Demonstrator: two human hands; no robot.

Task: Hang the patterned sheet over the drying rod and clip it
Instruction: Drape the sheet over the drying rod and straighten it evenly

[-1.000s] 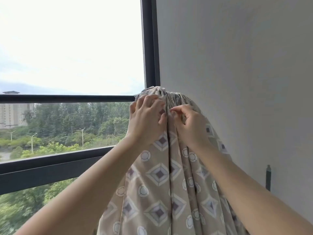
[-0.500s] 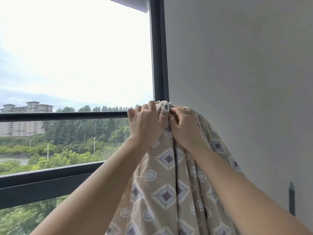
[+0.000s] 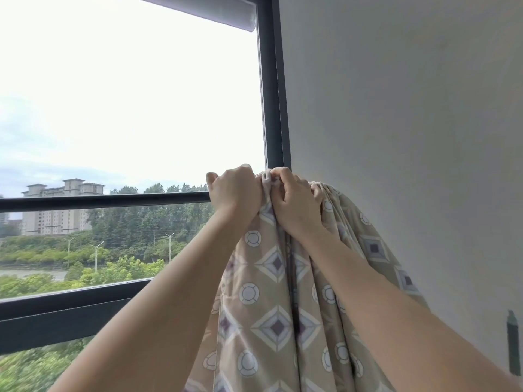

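The patterned sheet [image 3: 271,295] is beige with diamonds and circles and hangs bunched in folds from a high point by the wall corner. My left hand [image 3: 236,190] grips the gathered top of the sheet from the left, fingers curled over it. Right beside it, my right hand [image 3: 297,202] pinches the same bunched top edge. Both arms reach upward. The drying rod is hidden under the fabric and my hands. No clip shows.
A dark-framed window [image 3: 276,108] fills the left, with a horizontal bar [image 3: 104,200] at hand height and a roller blind [image 3: 220,12] at the top. A plain grey wall [image 3: 410,123] rises on the right. A dark upright object [image 3: 513,343] stands at the lower right.
Both hands have closed tighter over the top of the sheet and now sit on its highest bunch. The view has tilted upward, bringing the roller blind into sight.
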